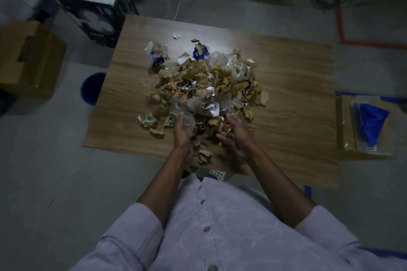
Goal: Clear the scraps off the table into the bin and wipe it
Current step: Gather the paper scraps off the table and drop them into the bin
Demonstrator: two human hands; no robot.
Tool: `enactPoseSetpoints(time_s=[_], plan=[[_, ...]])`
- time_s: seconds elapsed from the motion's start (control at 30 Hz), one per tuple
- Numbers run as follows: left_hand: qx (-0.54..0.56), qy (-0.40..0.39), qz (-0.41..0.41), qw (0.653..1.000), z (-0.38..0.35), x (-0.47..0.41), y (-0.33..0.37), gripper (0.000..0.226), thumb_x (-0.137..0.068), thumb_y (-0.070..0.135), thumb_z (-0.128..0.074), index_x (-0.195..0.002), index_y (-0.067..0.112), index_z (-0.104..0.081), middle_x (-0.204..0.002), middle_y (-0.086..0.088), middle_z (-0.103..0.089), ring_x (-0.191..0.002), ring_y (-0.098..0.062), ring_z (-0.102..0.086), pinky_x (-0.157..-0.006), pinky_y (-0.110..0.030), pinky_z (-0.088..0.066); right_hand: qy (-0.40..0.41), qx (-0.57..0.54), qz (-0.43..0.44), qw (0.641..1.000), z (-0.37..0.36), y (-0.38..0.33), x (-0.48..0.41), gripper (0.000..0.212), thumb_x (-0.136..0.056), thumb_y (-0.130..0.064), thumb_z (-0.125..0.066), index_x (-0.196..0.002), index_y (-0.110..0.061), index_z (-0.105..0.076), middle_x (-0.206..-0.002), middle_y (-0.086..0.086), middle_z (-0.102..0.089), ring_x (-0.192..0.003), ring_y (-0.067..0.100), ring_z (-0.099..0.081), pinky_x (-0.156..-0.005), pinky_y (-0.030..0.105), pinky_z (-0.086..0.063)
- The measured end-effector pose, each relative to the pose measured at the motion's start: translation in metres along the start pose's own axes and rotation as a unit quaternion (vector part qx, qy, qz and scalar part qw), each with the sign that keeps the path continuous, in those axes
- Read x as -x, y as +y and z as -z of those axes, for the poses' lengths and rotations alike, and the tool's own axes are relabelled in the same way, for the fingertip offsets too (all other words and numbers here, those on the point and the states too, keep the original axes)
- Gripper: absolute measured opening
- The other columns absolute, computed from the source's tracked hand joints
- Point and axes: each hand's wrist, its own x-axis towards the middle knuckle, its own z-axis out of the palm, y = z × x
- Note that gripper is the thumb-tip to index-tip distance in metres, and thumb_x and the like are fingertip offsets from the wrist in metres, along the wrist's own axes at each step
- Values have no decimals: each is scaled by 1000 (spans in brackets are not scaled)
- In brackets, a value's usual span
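A big heap of scraps (209, 86), torn brown cardboard, clear plastic and blue-white wrappers, covers the middle of the wooden table (290, 77). My left hand (182, 134) and my right hand (235, 136) reach into the heap's near edge, palms facing each other, fingers fairly straight, with loose scraps (203, 132) between them. A few more pieces (203, 156) lie by the table's front edge between my wrists. A blue bin (92, 88) stands on the floor by the table's left side, partly hidden under it.
Stray scraps (156, 55) lie at the far left of the heap. A cardboard box (28, 57) and a dark printed box (92, 11) stand on the floor at left. A flat box with a blue bag (372, 125) sits at right.
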Motion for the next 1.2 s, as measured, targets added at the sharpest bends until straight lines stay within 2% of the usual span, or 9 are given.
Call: enactPoseSetpoints(time_s=[0.2, 0.3, 0.4, 0.53, 0.6, 0.73, 0.87, 0.97, 1.2], plan=[[-46, 100, -55, 992, 19, -17, -16, 67, -84, 67, -63, -122, 12, -69, -118, -12, -71, -109, -31, -67, -95, -44, -53, 92, 199, 68, 973, 14, 3, 6, 67, -94, -43, -67, -152, -23, -39, -151, 10, -48, -126, 30, -55, -84, 41, -57], [-134, 215, -62, 965, 40, -41, -34, 79, -74, 74, -51, -127, 18, -64, -121, -10, -67, -113, -33, -61, -97, -48, -52, 214, 471, 199, 832, 19, 20, 22, 74, -88, -49, -69, -145, -17, -36, -148, 18, -35, -132, 35, -39, -93, 40, -44], [-149, 230, -18, 962, 59, -49, -53, 77, -74, 55, -43, -131, 6, -57, -129, -29, -60, -113, -48, -61, -88, -60, -54, 69, 613, 350, 705, 19, 47, 32, 66, -84, -46, -77, -137, -22, -48, -135, 13, -44, -113, 28, -50, -78, 33, -48], [-174, 169, 24, 970, 46, -6, -47, 42, -88, 34, -44, -107, 4, -66, -90, -32, -58, -61, -29, -61, -50, -30, -48, -137, 693, 304, 639, 11, 83, 11, 86, -76, -33, -85, -150, -25, -41, -140, 18, -35, -110, 39, -55, -77, 42, -55], [-188, 130, 6, 974, 39, 1, -48, 30, -88, 33, -47, -81, 9, -65, -81, -21, -64, -64, -31, -62, -56, -37, -52, -144, 703, 293, 632, 4, 86, 1, 90, -75, -24, -84, -152, -21, -38, -142, 21, -32, -106, 43, -56, -77, 41, -55], [-269, 97, -8, 958, 55, -57, -78, 41, -74, 46, -52, -88, 15, -74, -94, -11, -76, -87, -35, -72, -82, -58, -60, -138, 677, 311, 652, -10, 79, -3, 68, -85, -18, -77, -146, -13, -48, -152, 22, -31, -105, 42, -60, -84, 40, -52], [-240, 78, 27, 967, 28, -7, -48, 33, -91, 42, -56, -91, 14, -73, -88, -7, -74, -75, -22, -68, -62, -32, -57, -98, 657, 290, 689, -12, 68, -1, 50, -87, -7, -70, -135, -9, -55, -135, 16, -46, -114, 35, -55, -90, 36, -47], [-203, 28, 37, 978, 22, 8, -39, 33, -105, 28, -46, -92, 11, -71, -75, -3, -66, -45, -8, -55, -38, -17, -39, -68, 599, 358, 713, -6, 51, 3, 38, -82, -5, -72, -118, -11, -70, -115, 13, -58, -96, 27, -61, -72, 23, -42], [-129, -4, -96, 987, 0, -11, 14, 18, -103, 25, -53, -111, 10, -58, -85, -3, -58, -66, -12, -55, -51, -24, -43, 92, 453, 448, 765, -13, -20, 2, 23, -87, -13, -76, -109, -18, -76, -100, 5, -66, -89, 12, -57, -73, 19, -42]])
